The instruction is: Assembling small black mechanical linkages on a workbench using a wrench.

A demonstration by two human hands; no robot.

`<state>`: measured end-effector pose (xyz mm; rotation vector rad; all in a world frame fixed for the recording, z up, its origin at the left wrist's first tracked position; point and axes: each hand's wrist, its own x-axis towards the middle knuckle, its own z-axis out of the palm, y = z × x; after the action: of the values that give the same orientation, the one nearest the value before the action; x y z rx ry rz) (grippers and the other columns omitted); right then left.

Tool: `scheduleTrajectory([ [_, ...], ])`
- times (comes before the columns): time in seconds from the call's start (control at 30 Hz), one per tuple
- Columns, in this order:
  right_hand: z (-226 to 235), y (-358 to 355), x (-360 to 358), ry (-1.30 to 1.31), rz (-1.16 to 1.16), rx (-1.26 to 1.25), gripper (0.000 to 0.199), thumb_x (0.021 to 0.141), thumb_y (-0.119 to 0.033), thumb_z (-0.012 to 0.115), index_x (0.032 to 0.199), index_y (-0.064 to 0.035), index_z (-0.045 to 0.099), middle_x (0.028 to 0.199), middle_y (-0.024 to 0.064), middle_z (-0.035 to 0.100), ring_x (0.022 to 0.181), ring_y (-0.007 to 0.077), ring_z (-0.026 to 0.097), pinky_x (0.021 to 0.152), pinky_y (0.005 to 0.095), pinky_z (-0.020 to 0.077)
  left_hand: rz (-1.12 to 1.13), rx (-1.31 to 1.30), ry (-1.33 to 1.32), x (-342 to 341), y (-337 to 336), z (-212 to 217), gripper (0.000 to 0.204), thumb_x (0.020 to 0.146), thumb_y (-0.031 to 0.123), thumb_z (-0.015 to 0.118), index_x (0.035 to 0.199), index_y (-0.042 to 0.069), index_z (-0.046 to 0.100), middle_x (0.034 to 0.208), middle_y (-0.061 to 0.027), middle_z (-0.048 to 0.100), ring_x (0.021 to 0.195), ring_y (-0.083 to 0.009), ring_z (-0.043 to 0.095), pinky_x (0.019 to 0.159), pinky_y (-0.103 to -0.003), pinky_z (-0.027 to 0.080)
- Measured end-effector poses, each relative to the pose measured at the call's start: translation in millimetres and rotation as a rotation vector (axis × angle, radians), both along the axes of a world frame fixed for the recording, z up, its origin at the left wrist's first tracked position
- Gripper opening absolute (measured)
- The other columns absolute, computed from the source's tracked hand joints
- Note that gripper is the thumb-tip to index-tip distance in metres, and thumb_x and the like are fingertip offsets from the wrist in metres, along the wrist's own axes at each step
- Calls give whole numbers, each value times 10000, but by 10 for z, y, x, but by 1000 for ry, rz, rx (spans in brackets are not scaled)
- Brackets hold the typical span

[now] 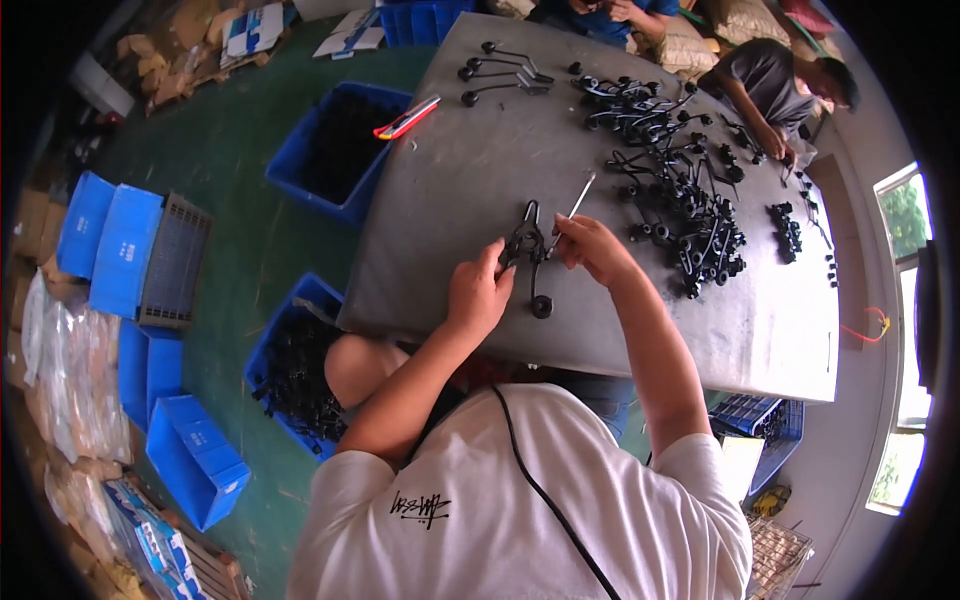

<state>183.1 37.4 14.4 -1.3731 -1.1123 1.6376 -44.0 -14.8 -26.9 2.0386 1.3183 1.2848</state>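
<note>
Over the near part of the grey table (pixel 430 200), my left hand (pixel 478 292) pinches a black part (pixel 532 238) with a bent, narrow loop at its far end. A round black knob or roller (pixel 541 306) lies at the part's near end. My right hand (pixel 596 250), just right of the part, is closed on a slim silver metal tool (pixel 581 196). The tool points away from me and slightly right; its exact kind is too small to tell. My fingers partly cover the middle of the black part.
Black rods and rollers (pixel 690 220) are heaped right of my hands. Several similar parts (pixel 505 75) lie far left, near a red-and-white cutter-like tool (pixel 408 118). Blue bins (pixel 275 175) of black pieces stand left of the table. A co-worker (pixel 770 90) handles parts at the far right.
</note>
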Motion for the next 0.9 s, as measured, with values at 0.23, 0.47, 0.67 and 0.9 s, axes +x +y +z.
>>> scheduleTrajectory([
  [0.23, -136, -215, 254, -503, -61, 183, 378, 1017, -419, 566, 932, -56, 622, 708, 70, 601, 594, 209, 558, 542, 340, 428, 191, -345, -311, -719, -122, 325, 386, 949, 138, 677, 1284, -3, 546, 837, -73, 655, 757, -132, 605, 716, -315, 506],
  [0.47, 184, -675, 945, -1390, -414, 725, 213, 876, -261, 715, 984, -93, 642, 969, 114, 608, 910, 326, 608, 812, 446, 479, 796, -104, -220, -3246, -574, -277, 418, 976, 160, 667, 1340, 18, 517, 945, -122, 685, 847, -180, 627, 769, -326, 511],
  [0.67, 215, -15, 1256, -1557, -308, 679, 261, 912, -299, 642, 1077, -102, 691, 1080, 110, 652, 1056, 315, 618, 880, 454, 486, 1003, -705, 514, -4255, -1698, -1326, 551, 860, 254, 744, 1313, -9, 573, 1048, -232, 710, 1002, -400, 675, 915, -471, 505],
  [0.9, 82, 587, 1389, -1399, -235, 423, 258, 864, -225, 635, 1014, -31, 717, 1107, 155, 700, 1038, 339, 673, 894, 438, 523, 941, -469, 85, -3747, -1406, -1395, 481, 900, 249, 722, 1282, -21, 607, 1236, -231, 642, 1121, -372, 626, 1016, -428, 470],
])
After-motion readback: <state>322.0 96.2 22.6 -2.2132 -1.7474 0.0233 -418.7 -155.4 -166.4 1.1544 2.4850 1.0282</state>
